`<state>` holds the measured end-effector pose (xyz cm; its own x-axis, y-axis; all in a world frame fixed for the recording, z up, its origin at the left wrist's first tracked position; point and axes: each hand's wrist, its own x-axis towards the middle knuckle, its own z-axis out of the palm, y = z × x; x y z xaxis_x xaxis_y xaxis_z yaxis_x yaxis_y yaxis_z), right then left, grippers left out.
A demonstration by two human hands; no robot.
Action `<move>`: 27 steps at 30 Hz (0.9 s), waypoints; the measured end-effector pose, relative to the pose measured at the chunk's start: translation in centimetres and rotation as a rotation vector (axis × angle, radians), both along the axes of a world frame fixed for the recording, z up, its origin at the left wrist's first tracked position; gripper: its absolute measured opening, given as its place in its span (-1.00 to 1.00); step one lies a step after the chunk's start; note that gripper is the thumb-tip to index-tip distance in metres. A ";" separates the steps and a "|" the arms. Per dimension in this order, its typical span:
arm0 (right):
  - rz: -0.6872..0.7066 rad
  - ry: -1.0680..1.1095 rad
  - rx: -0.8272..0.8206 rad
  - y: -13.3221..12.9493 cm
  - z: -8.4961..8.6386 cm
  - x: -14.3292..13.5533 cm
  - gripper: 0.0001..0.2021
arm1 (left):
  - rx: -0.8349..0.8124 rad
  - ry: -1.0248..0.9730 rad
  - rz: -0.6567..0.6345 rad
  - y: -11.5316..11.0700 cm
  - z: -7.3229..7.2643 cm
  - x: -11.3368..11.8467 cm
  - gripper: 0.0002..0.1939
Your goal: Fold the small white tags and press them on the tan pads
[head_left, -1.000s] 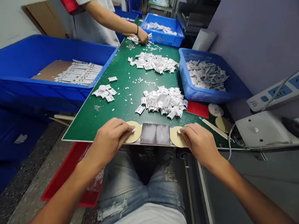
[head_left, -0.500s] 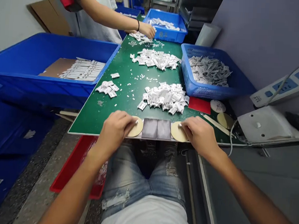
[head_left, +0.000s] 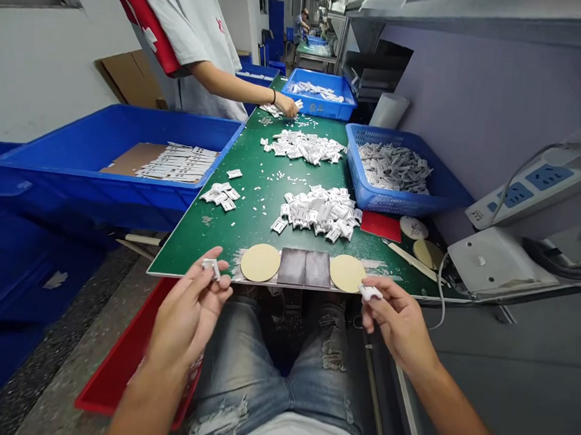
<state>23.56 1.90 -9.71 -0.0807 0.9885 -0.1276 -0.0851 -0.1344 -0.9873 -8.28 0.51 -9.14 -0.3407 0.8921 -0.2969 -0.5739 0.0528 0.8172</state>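
My left hand [head_left: 191, 303] is raised at the table's front edge, pinching a small white plastic part [head_left: 212, 267] between thumb and fingers. On the other side, my right hand [head_left: 397, 316] grips another white part [head_left: 370, 292]. Two round cream pads [head_left: 260, 263] [head_left: 347, 273] lie at the front edge, with two dark square plates [head_left: 292, 267] [head_left: 318, 269] between them. Behind them sits a large heap of white parts [head_left: 320, 211]. A smaller group of white parts [head_left: 221, 195] is at the left.
Blue bins stand left [head_left: 168, 118] and far back [head_left: 321, 108]; a blue basket [head_left: 390, 200] is at the right. A co-worker's hand [head_left: 286, 106] is at the far end. A knife [head_left: 410, 259], a red sheet [head_left: 381, 226] and a power strip [head_left: 533, 183] lie right.
The view has tilted up. Both my hands have lifted off the round pads and moved outward and toward me, turning so that the white parts in them show.
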 end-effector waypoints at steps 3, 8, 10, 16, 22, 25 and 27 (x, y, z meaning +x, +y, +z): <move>0.109 0.260 -0.027 0.3 0.5 -0.7 -0.63 | 0.057 -0.335 -0.136 0.6 1.3 1.7 -0.69; -0.038 -0.038 0.100 0.3 0.4 -1.6 -0.80 | 0.062 -0.234 -0.209 0.3 1.3 3.2 -0.69; -0.096 -0.167 0.164 0.5 0.6 -1.6 -0.68 | 0.071 -0.117 -0.165 0.3 1.0 3.1 -0.63; -0.125 -0.405 0.216 1.4 1.8 -0.2 -0.61 | 0.055 0.392 -0.262 1.2 0.4 0.6 -0.48; 0.006 -0.753 0.451 2.9 3.0 0.1 -0.50 | 0.129 0.993 -0.333 3.4 0.9 -1.2 -0.61; 0.065 -0.834 0.462 3.7 3.8 -0.2 -0.59 | 0.164 1.134 -0.366 4.1 1.3 -1.4 -0.70; 0.128 -0.858 0.482 4.1 4.3 -0.3 -0.72 | 0.182 1.163 -0.402 4.3 1.4 -1.5 -0.69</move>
